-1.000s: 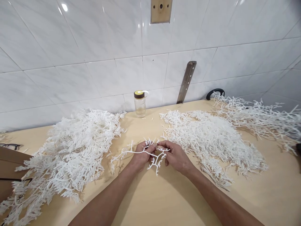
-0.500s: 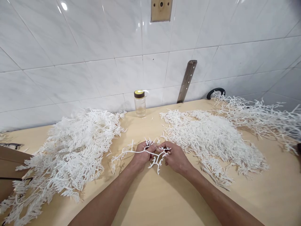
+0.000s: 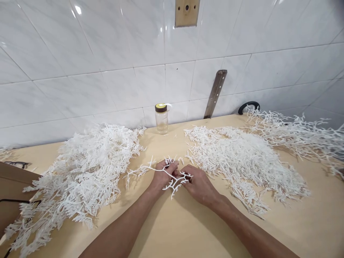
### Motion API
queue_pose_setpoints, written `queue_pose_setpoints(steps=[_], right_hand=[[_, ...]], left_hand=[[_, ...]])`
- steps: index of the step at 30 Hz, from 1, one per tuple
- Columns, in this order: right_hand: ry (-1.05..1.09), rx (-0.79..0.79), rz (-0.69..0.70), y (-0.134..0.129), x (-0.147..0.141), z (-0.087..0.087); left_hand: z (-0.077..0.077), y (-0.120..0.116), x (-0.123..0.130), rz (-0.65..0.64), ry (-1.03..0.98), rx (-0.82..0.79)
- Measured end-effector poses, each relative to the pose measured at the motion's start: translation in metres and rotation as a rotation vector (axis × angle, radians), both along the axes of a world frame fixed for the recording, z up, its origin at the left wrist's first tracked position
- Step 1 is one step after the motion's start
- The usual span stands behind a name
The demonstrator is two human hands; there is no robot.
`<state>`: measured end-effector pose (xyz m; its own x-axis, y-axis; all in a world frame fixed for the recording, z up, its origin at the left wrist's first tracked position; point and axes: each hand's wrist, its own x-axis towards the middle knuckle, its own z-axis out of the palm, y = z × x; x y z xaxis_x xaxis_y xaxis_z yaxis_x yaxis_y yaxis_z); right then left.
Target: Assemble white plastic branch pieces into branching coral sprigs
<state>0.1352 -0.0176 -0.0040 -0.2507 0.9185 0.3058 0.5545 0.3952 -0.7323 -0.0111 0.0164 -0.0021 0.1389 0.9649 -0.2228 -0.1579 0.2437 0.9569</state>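
Observation:
A thin, many-forked white plastic branch (image 3: 174,180) runs across both hands above the middle of the table. My left hand (image 3: 160,179) is closed around its stem, thumb on top, with one long arm of the branch reaching out to the left. At the branch's right-hand tips, my right hand (image 3: 200,184) has its fingers curled in a pinch; its fingertips are partly hidden. Left of the hands lies a large heap of white branches (image 3: 91,172). A flatter pile of small white sprigs (image 3: 242,157) spreads out on the right.
A clear bottle with a yellow-and-black lid (image 3: 161,120) stands by the tiled wall. A metal strip (image 3: 215,94) leans there, near a black curved object (image 3: 248,106). Longer white branches (image 3: 298,134) lie at the far right. A brown box (image 3: 13,190) stands at the left edge.
The forked end of the branch has turned slightly down and left between my hands. My right hand has shifted a little. The whole view has moved slightly.

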Motion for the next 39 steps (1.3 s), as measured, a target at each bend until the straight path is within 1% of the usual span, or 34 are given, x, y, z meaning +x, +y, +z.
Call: queue_pose_setpoints(steps=[2, 4, 9, 11, 13, 15, 16, 17, 20, 22, 23, 24, 27, 28, 29, 31, 33, 35, 37, 39], right_hand=[[0.041, -0.085, -0.085, 0.005, 0.009, 0.0], [0.053, -0.119, -0.169, 0.01, 0.018, -0.001], [-0.04, -0.048, -0.388, 0.023, 0.04, -0.006], [-0.057, -0.021, -0.462, 0.025, 0.044, -0.005], [-0.047, 0.039, -0.514, 0.024, 0.043, -0.003], [-0.005, 0.073, -0.491, 0.021, 0.038, -0.002], [0.038, 0.057, -0.444, 0.019, 0.035, -0.003], [0.096, 0.011, -0.374, 0.018, 0.031, -0.004], [0.298, -0.209, -0.12, 0.016, 0.02, -0.013], [0.369, -0.323, -0.019, 0.016, 0.016, -0.018], [0.37, -0.358, -0.018, 0.017, 0.016, -0.02], [0.354, -0.373, -0.053, 0.018, 0.017, -0.021], [0.302, -0.32, -0.253, 0.021, 0.023, -0.018], [0.317, -0.298, -0.286, 0.021, 0.025, -0.016], [0.353, -0.29, -0.29, 0.021, 0.027, -0.013], [0.439, -0.311, -0.234, 0.019, 0.028, -0.006], [0.47, -0.327, -0.175, 0.017, 0.027, 0.002], [0.422, -0.321, -0.142, 0.014, 0.026, 0.008], [0.325, -0.304, -0.1, 0.011, 0.026, 0.012], [0.216, -0.289, -0.019, 0.01, 0.026, 0.013]], left_hand=[[-0.001, -0.001, 0.0, 0.0, 0.027, 0.019], [-0.003, -0.001, 0.0, 0.004, 0.047, 0.035], [-0.008, 0.001, 0.002, 0.07, 0.018, 0.042], [-0.009, 0.0, 0.003, 0.089, 0.025, 0.044], [-0.009, -0.002, 0.004, 0.087, 0.051, 0.053], [-0.01, -0.004, 0.004, 0.082, 0.089, 0.082], [-0.01, -0.004, 0.004, 0.082, 0.109, 0.103], [-0.011, -0.005, 0.004, 0.085, 0.128, 0.124], [-0.016, -0.005, 0.003, 0.105, 0.173, 0.182], [-0.019, -0.005, 0.002, 0.11, 0.193, 0.211], [-0.02, -0.005, 0.002, 0.112, 0.196, 0.222], [-0.02, -0.004, 0.001, 0.115, 0.194, 0.234], [-0.02, -0.005, 0.0, 0.109, 0.231, 0.298], [-0.019, -0.006, 0.0, 0.097, 0.277, 0.333], [-0.017, -0.006, 0.0, 0.075, 0.335, 0.371], [-0.014, -0.008, 0.0, 0.02, 0.457, 0.439], [-0.011, -0.009, 0.001, -0.024, 0.545, 0.48], [-0.01, -0.01, 0.001, -0.055, 0.605, 0.495], [-0.01, -0.01, 0.001, -0.083, 0.633, 0.508], [-0.011, -0.009, 0.001, -0.143, 0.625, 0.529]])
